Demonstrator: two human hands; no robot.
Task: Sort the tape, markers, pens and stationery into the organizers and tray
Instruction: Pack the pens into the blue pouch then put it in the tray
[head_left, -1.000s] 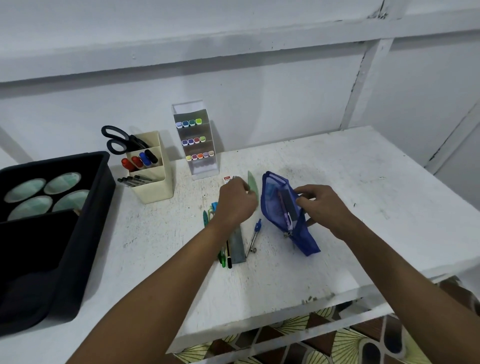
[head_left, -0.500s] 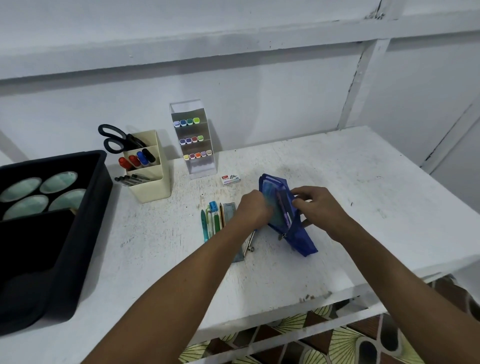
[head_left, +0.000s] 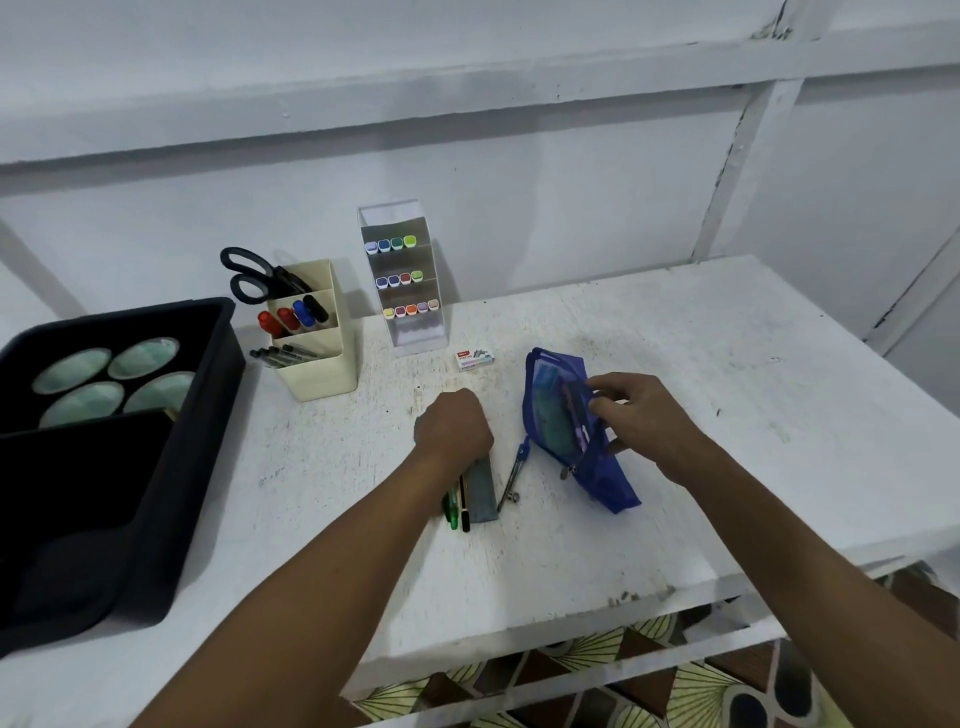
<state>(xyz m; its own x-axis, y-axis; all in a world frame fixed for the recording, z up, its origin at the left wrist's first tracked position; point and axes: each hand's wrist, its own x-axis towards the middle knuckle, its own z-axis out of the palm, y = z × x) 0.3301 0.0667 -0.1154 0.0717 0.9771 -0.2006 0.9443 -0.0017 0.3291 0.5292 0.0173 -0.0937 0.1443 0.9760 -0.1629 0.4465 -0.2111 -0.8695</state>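
Closest to the person, a little row of things lies on the white worktop (head_left: 675, 374): green pens (head_left: 452, 506), a dark pen beside them, and a grey ruler (head_left: 483, 491). The left hand (head_left: 453, 426) sits on the far end of this row. Its fingers are curled down over the pens and ruler, but the back of the hand hides them, so I cannot tell what they are pinching. Just to the right of the ruler lies a metal compass (head_left: 511, 475) with a blue top.

A bit further right is a blue mesh pouch (head_left: 582, 441) with its zip open (something green and something purple show inside). The right hand (head_left: 636, 421) holds the pouch near its opening, with the thumb on one side and the fingers curled round the other.

On the left edge of the worktop sits a big black tray (head_left: 208, 415). Four round rolls of tape (head_left: 104, 382) lie in its far part.

Further back, a small box of staples (head_left: 474, 359) lies near the pouch. To the left of it stands a cream organizer (head_left: 327, 364) with black pens in front, then red, blue and black markers (head_left: 293, 318), and black scissors (head_left: 260, 278) at the back. Near the wall stands a clear rack (head_left: 410, 332) with three rows of coloured markers.
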